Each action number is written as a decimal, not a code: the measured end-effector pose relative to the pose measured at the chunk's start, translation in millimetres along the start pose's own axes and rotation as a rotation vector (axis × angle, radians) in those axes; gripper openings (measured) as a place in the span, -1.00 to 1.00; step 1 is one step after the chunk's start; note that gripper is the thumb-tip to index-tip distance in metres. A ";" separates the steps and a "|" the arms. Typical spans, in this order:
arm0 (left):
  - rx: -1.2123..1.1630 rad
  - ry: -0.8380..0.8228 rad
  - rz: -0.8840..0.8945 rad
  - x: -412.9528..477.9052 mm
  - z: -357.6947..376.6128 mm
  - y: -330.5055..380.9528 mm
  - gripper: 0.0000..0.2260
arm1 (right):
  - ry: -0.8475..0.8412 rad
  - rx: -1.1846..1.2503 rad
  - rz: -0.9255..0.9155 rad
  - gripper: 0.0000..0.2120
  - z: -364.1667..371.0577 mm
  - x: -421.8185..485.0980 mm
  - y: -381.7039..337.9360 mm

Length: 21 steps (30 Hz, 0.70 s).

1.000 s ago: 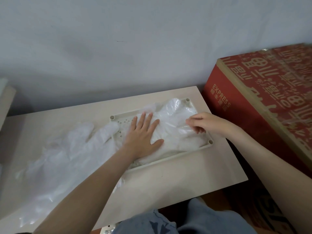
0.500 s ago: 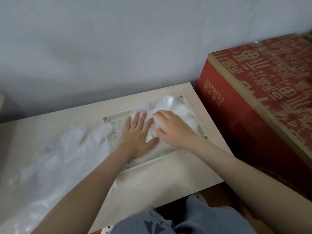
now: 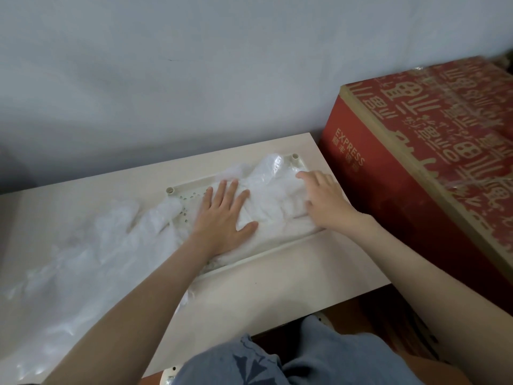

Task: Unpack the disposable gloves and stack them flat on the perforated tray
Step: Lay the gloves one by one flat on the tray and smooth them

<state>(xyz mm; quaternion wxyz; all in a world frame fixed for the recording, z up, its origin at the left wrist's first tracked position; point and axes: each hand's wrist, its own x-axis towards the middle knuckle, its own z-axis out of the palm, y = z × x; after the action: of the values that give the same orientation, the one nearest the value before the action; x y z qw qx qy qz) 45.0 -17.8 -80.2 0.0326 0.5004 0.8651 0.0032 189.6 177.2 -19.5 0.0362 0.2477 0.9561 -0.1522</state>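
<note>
The disposable gloves [image 3: 273,211] lie as a crumpled translucent heap on the perforated tray [image 3: 266,252], which sits toward the far right corner of the pale table [image 3: 277,295]; a larger spread of loose gloves [image 3: 83,245] in the same clear film runs from the tray's left end across the table toward the near left edge; the left hand [image 3: 222,215] lies flat on the heap, fingers straight and spread, pressing; the right hand [image 3: 323,202] rests on the heap's right end, apart from the left, fingers loosely bent with the forefinger reaching ahead, and it appears to pinch nothing; judging by its look, this film is nearly weightless, limp and slippery, the sheets likely cling to each other and to skin, and trapped air puffs it up near the far corner post [image 3: 294,156]; it will probably spring back or slide once released; the best hold is probably a light pinch at a cuff edge or a fingertip of a single glove, with the other palm anchoring the stack, then a flat sweep outward to drive the air out; the table is smooth and light-coloured, set against a plain grey-white wall [image 3: 194,79]; a red printed carton [image 3: 416,204] marked EXPRESS, taped over, stands just beside the table's right side
</note>
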 end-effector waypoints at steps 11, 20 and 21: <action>-0.017 -0.008 0.001 -0.7 -3.4 0.5 -0.22 | -0.413 -0.104 0.038 -0.63 -14.0 -8.4 -16.3; -0.037 -0.002 0.002 -0.8 -3.5 0.2 -0.22 | -0.356 -0.079 0.087 -0.90 -15.7 -5.0 -1.0; -0.040 0.000 0.003 -0.7 -3.5 0.2 -0.22 | -0.332 -0.111 0.090 -0.92 -17.0 -5.3 0.5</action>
<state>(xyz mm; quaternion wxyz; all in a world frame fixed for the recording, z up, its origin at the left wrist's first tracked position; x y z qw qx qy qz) 45.3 -18.2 -76.7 0.0428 0.5009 0.8642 0.0206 194.6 180.5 -2.7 0.2138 0.2594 0.9319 -0.1364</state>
